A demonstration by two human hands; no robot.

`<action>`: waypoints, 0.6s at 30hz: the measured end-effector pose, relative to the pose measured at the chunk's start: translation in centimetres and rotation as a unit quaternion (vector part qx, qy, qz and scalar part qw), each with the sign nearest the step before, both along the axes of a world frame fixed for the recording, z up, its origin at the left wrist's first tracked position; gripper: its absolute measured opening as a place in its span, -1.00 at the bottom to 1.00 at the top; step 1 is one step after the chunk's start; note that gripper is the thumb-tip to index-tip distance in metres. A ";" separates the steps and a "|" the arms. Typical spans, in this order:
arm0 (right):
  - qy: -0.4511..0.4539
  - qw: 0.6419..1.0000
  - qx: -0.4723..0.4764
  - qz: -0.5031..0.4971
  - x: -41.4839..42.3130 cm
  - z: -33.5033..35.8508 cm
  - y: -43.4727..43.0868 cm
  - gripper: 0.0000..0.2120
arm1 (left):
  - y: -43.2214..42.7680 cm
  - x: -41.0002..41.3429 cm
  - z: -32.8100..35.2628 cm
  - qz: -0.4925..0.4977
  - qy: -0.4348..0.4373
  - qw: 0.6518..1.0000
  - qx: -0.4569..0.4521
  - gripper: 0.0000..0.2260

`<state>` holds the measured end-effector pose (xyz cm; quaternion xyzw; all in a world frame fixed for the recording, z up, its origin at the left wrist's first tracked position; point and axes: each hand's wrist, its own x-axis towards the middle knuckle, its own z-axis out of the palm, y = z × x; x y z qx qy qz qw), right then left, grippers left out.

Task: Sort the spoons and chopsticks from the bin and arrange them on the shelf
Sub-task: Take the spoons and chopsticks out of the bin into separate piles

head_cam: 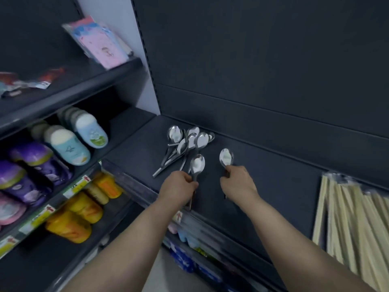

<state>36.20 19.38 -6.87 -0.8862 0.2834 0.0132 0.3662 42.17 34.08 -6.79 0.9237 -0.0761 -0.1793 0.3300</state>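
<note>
At the shelf (273, 186) front edge I log both hands closed on handles: left hand (179, 184) grips the left spoon (197, 165), right hand (237, 182) grips the right spoon (226, 157). Bowls are up and point toward 12 o'clock, I judge to match the spoon heap (187, 140). Chopsticks (353, 224) lie bundled at 4 o'clock, kept apart by type. Farther, at 11 o'clock, that heap lies near the back panel (273, 91).

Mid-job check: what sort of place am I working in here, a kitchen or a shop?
Most likely a shop aisle: dark metal display shelving, price tags along the shelf edges, rows of identical packaged goods on the left, and bundled chopsticks stocked near the spoons.
</note>
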 end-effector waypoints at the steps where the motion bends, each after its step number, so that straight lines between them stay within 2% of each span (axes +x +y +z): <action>1: 0.009 1.000 -0.002 -0.001 1.2 -0.1 -0.1 -0.90 | -0.3 1.1 0.3 -0.008 -0.002 1.000 0.019 -0.75; 2: 0.023 1.000 -0.008 0.003 2.3 -0.1 -0.2 -0.96 | -0.5 2.3 0.5 -0.014 -0.007 0.999 0.036 -0.72; 3: 0.036 0.999 -0.019 0.012 3.4 -0.1 -0.4 -0.94 | -0.8 3.4 0.6 -0.017 -0.015 0.999 0.049 -0.71; 5: 0.067 0.996 -0.042 0.030 5.1 0.0 -0.6 -0.78 | -1.2 5.3 0.7 -0.023 -0.029 0.997 0.061 -0.74; 7: 0.089 0.993 -0.066 0.042 6.1 0.2 -0.6 -0.72 | -1.6 6.7 0.4 -0.035 -0.028 0.997 0.065 -0.77; 9: 0.107 0.988 -0.092 0.056 6.6 0.2 -0.6 -0.71 | -2.0 7.7 -0.1 -0.064 -0.026 0.995 0.078 -0.78; 11: 0.118 0.985 -0.110 0.063 6.9 0.2 -0.6 -0.79 | -2.5 8.6 -0.5 -0.091 -0.031 0.991 0.090 -0.85; 13: 0.112 0.985 -0.123 0.051 6.9 0.6 -0.6 -0.89 | -2.8 9.4 -0.6 -0.098 -0.062 0.989 0.089 -0.80; 15: 0.089 0.987 -0.130 0.019 6.3 0.7 -0.7 -0.86 | -3.1 9.8 -0.3 -0.102 -0.118 0.986 0.062 -0.75; 18: 0.071 0.981 -0.175 -0.037 4.3 0.9 -0.4 -0.77 | -4.1 9.7 0.4 -0.180 -0.165 0.969 0.027 -0.79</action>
